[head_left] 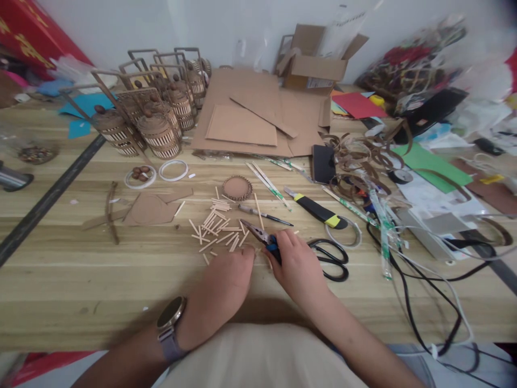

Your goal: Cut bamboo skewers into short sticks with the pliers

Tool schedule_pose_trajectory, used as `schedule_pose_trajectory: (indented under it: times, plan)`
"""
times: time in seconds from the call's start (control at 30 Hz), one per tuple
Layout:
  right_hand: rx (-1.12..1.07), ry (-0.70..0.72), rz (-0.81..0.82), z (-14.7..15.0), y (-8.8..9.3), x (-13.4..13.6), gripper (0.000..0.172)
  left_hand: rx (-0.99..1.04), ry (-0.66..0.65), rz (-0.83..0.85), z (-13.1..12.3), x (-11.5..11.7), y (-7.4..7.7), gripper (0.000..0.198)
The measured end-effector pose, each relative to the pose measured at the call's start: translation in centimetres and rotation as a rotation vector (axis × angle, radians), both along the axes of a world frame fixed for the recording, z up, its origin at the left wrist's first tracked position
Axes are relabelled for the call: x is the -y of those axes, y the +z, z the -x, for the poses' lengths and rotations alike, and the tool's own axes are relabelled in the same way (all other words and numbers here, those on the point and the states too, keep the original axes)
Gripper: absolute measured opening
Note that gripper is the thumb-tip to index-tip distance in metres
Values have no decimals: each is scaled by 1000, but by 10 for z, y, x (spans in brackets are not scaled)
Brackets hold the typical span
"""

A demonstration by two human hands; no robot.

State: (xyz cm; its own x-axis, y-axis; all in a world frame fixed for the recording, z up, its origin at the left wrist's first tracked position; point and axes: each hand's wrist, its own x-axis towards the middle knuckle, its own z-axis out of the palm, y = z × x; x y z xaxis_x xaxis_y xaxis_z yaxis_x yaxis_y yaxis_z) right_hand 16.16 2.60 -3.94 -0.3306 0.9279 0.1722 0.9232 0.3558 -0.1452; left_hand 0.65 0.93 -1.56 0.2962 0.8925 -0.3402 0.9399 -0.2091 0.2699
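My right hand is closed around the blue-handled pliers, whose jaws point up and left over the wooden table. Close beside it, my left hand is curled shut, back of the hand toward me; what its fingers hold, if anything, is hidden. A dark watch sits on the left wrist. Just beyond the hands lie many short cut wooden sticks in a loose pile. Behind them is a small round cardboard tray with a ridged rim. A dark pen-like tool lies above the pliers.
Black-handled scissors and a utility knife lie to the right. Cut cardboard and white rings are at left. Lidded stick-sided baskets stand behind, near cardboard sheets. Cables tangle at far right.
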Motion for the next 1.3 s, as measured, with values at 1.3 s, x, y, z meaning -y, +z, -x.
schedule_pose_trajectory:
  times: [1.3]
  plan:
    - [-692,55,348,-4,8,5,14,1289,423,843,9,-16,-14,50]
